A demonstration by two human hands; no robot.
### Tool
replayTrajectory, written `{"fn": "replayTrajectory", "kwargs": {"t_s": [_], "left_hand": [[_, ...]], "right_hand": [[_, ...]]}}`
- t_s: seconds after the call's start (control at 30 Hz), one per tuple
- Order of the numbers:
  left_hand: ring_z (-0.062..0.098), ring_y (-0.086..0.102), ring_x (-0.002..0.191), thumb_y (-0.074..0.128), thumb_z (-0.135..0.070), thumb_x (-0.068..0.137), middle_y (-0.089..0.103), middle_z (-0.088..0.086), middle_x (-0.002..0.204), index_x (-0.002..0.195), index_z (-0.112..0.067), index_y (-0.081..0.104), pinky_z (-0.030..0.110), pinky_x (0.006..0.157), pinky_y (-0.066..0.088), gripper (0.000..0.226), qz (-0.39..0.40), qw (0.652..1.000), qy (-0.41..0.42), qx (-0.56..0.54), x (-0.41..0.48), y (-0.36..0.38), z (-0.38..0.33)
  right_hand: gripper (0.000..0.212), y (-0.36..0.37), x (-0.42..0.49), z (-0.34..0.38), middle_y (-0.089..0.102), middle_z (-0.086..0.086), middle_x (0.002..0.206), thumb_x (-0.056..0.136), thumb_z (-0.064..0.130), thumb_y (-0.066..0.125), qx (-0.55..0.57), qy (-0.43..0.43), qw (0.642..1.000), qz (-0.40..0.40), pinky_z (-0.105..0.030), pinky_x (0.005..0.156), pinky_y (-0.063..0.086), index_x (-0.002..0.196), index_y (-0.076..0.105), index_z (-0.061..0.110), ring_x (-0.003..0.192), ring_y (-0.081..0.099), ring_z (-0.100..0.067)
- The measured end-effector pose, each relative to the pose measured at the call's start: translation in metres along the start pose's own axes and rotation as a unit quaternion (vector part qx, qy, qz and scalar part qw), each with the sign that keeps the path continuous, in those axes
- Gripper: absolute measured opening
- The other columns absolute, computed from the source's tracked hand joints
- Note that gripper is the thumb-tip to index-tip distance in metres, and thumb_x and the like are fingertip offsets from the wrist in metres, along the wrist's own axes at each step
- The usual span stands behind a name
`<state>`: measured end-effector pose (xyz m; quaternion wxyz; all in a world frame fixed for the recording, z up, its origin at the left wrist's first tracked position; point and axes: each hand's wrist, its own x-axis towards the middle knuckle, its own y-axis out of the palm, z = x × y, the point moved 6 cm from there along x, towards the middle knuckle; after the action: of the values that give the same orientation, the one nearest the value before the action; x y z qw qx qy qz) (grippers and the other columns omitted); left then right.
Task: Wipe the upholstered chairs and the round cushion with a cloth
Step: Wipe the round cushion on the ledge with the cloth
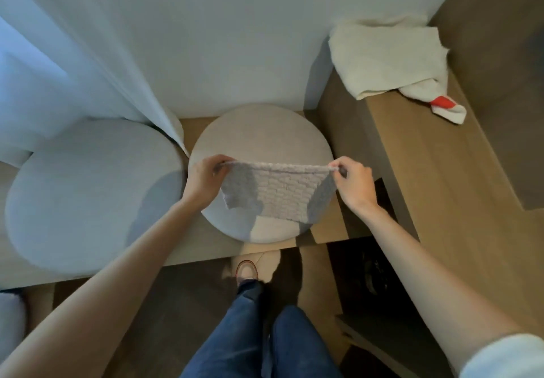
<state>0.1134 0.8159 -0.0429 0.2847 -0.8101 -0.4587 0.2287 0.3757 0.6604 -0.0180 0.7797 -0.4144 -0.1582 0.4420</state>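
Cloth (279, 192) stretched between both hands over cushion (259, 136).

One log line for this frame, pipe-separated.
cloth: stretched over round cushion | left hand: pinches one top corner | right hand: pinches other top corner | cloth-cushion contact: cannot tell

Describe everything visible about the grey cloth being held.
The cloth is pale grey with a bumpy, woven-looking texture, roughly rectangular. It hangs spread out, its top edge stretched level between the left hand and right hand, whose fingers pinch the upper corners. It hangs over the round cushion; whether it touches is unclear.
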Motion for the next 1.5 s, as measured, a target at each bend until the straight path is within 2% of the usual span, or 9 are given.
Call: {"fn": "replayTrajectory", "kwargs": {"t_s": [0.33, 0.53, 0.7, 0.8, 0.9, 1.03, 1.2, 1.4, 1.5], "left_hand": [[-0.008, 0.050, 0.088, 0.058, -0.006, 0.093, 0.062, -0.011, 0.095, 0.101, -0.009, 0.072, -0.004, 0.075, 0.032, 0.016, -0.056, 0.996, 0.063, -0.022, 0.059, -0.008, -0.024], [0.009, 0.059, 0.101, 0.056, -0.012, 0.095, 0.069, -0.004, 0.107, 0.104, -0.012, 0.071, 0.018, 0.085, 0.041, 0.017, 0.004, 0.998, -0.060, -0.020, 0.052, 0.052, 0.025], [0.012, 0.060, 0.094, 0.053, -0.013, 0.097, 0.066, -0.009, 0.099, 0.105, -0.014, 0.070, 0.009, 0.073, 0.036, 0.019, 0.067, 0.989, -0.132, -0.004, 0.028, 0.103, 0.066], [0.017, 0.063, 0.097, 0.053, -0.014, 0.097, 0.069, -0.002, 0.102, 0.109, -0.013, 0.068, 0.020, 0.076, 0.039, 0.019, 0.105, 0.980, -0.168, 0.017, 0.015, 0.128, 0.091], [0.019, 0.064, 0.097, 0.056, -0.015, 0.096, 0.070, 0.001, 0.102, 0.108, -0.011, 0.069, 0.022, 0.074, 0.040, 0.018, 0.076, 0.976, -0.205, 0.012, 0.018, 0.140, 0.111], [0.020, 0.063, 0.094, 0.058, -0.019, 0.095, 0.070, 0.006, 0.100, 0.107, -0.007, 0.068, 0.028, 0.077, 0.047, 0.020, 0.025, 0.966, -0.257, -0.029, 0.044, 0.158, 0.134], [0.011, 0.054, 0.082, 0.058, -0.019, 0.095, 0.064, 0.004, 0.092, 0.106, -0.004, 0.068, 0.011, 0.057, 0.038, 0.021, -0.044, 0.960, -0.271, -0.059, 0.088, 0.177, 0.155], [0.020, 0.055, 0.108, 0.059, -0.023, 0.095, 0.059, 0.009, 0.123, 0.129, -0.010, 0.053, 0.023, 0.085, 0.043, 0.037, -0.064, 0.954, -0.282, -0.081, 0.120, 0.197, 0.178], [0.022, 0.049, 0.117, 0.062, -0.023, 0.092, 0.047, 0.011, 0.134, 0.135, -0.012, 0.044, 0.030, 0.097, 0.044, 0.048, -0.092, 0.946, -0.300, -0.082, 0.109, 0.201, 0.188]], "right_hand": [[0.014, -0.003, 0.082, -0.002, 0.063, 0.011, 0.091, 0.094, 0.011, 0.058, 0.065, -0.026, 0.997, -0.017, 0.001, 0.067, 0.038, 0.098, 0.064, 0.023, 0.082, 0.056, 0.006], [0.019, 0.050, 0.086, -0.056, 0.066, 0.004, 0.094, 0.095, 0.004, 0.054, 0.051, 0.021, 0.992, 0.110, -0.015, 0.071, 0.044, 0.098, 0.066, 0.018, 0.085, 0.060, -0.007], [0.023, 0.102, 0.070, -0.111, 0.068, -0.001, 0.100, 0.095, 0.005, 0.049, -0.021, 0.079, 0.975, 0.205, -0.026, 0.078, 0.047, 0.102, 0.066, 0.019, 0.092, 0.064, -0.018], [0.025, 0.125, 0.066, -0.134, 0.065, 0.000, 0.097, 0.095, 0.008, 0.046, -0.048, 0.115, 0.967, 0.224, -0.024, 0.069, 0.045, 0.095, 0.062, 0.027, 0.083, 0.062, -0.017], [0.024, 0.140, 0.077, -0.142, 0.061, 0.005, 0.091, 0.097, 0.010, 0.045, -0.042, 0.128, 0.969, 0.207, -0.030, 0.065, 0.050, 0.093, 0.059, 0.029, 0.069, 0.053, -0.008], [0.020, 0.161, 0.107, -0.147, 0.063, 0.001, 0.096, 0.098, 0.009, 0.046, 0.003, 0.116, 0.976, 0.185, -0.033, 0.068, 0.050, 0.103, 0.062, 0.018, 0.076, 0.059, -0.017], [0.021, 0.190, 0.150, -0.158, 0.066, -0.011, 0.109, 0.096, 0.006, 0.049, 0.017, 0.114, 0.983, 0.144, -0.033, 0.087, 0.048, 0.110, 0.064, 0.008, 0.099, 0.060, -0.023], [0.023, 0.211, 0.173, -0.187, 0.059, -0.015, 0.116, 0.093, 0.008, 0.056, 0.003, 0.130, 0.989, 0.074, -0.030, 0.088, 0.043, 0.115, 0.058, 0.006, 0.105, 0.057, -0.027], [0.032, 0.216, 0.159, -0.208, 0.053, -0.013, 0.122, 0.091, 0.016, 0.061, 0.050, 0.214, 0.975, 0.045, -0.025, 0.086, 0.043, 0.120, 0.051, 0.007, 0.107, 0.055, -0.024]]}}
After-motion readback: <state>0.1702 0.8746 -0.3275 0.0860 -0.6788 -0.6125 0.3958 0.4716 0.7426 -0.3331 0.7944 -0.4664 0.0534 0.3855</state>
